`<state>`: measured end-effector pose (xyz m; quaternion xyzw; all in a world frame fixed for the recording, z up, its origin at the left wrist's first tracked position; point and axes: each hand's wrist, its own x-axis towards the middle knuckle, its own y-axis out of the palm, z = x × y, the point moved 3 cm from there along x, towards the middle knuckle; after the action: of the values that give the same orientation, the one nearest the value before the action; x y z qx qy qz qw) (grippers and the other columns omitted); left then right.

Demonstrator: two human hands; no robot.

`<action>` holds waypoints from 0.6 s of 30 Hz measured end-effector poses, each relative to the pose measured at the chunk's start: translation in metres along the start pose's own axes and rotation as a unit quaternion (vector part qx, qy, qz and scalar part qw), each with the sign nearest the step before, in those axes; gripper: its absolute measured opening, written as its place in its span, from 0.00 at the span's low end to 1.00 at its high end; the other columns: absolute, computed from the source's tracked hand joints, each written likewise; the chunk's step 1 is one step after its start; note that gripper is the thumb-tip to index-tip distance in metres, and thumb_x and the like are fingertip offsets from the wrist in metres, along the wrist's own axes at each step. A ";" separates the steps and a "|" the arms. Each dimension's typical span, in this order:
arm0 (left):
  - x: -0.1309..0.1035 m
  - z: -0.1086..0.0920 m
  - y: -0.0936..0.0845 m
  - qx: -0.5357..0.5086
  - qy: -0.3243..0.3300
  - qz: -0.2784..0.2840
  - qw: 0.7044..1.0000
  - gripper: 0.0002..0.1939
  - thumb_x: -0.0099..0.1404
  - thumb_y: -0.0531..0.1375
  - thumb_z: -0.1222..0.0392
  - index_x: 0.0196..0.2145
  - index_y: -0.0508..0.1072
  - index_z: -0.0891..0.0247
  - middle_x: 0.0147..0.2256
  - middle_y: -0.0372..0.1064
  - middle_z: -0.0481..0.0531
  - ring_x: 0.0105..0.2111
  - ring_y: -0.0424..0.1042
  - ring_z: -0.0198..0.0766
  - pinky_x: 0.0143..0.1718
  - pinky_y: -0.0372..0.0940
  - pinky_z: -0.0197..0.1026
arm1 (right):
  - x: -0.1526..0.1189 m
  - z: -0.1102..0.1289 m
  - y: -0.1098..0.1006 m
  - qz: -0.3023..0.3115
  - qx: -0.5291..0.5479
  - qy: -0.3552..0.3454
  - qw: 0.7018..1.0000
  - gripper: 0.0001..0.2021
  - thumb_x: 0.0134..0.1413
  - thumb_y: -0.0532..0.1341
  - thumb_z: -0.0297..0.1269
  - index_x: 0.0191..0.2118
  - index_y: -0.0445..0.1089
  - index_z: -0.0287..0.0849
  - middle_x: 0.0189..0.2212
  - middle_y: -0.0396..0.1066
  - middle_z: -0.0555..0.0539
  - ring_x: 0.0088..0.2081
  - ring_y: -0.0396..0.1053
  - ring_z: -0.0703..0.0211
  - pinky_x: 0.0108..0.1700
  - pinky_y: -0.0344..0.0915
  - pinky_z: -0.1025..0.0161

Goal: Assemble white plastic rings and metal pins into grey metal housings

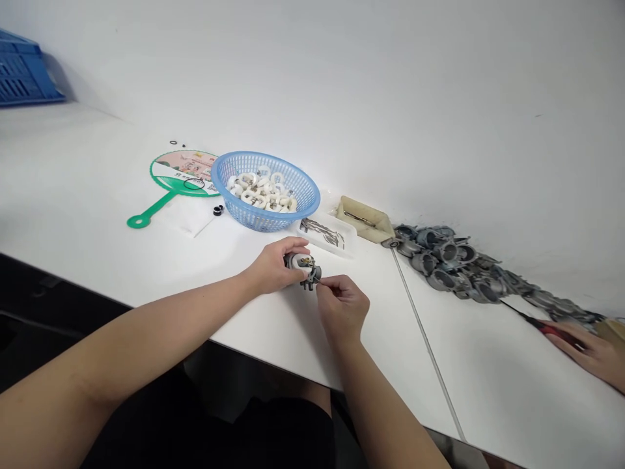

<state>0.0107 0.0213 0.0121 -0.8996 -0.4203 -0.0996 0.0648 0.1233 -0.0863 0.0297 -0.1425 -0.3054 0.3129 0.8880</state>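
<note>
My left hand (278,264) is closed round a small metal carburetor body (312,279), steadying it just above the white table. A white plastic float (301,262) with a brass-coloured part sits on the carburetor's upper side. From the right, my right hand (342,303) pinches a thin pin (319,281) against the carburetor's edge; most of the pin is hidden by the fingers. Just beyond the hands lies a shallow white tray (349,238) of thin dark pins. Behind it stands a blue basket (229,207) filled with white floats.
A green-handled fan (155,212) lies left of the basket, near small black rings (217,210). A beige box (385,228) and a heap of carburetor bodies (444,260) line the wall. At right, another person's hand (593,352) holds a red-and-black screwdriver (551,329). A blue crate (29,71) stands far left.
</note>
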 end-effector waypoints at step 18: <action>0.000 -0.001 0.006 -0.042 -0.021 -0.008 0.999 0.29 0.46 0.63 0.69 0.48 0.64 0.65 0.45 0.68 0.58 0.39 0.70 0.40 0.44 0.63 0.44 | -0.002 0.006 0.003 -0.016 0.015 0.013 1.000 0.04 0.41 0.56 0.34 0.28 0.62 0.42 0.17 0.64 0.55 0.18 0.57 0.66 0.23 0.57 0.68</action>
<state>0.0151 0.0177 0.0133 -0.8999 -0.4243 -0.0992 0.0173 0.1168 -0.0852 0.0319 -0.1283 -0.2916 0.3012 0.8988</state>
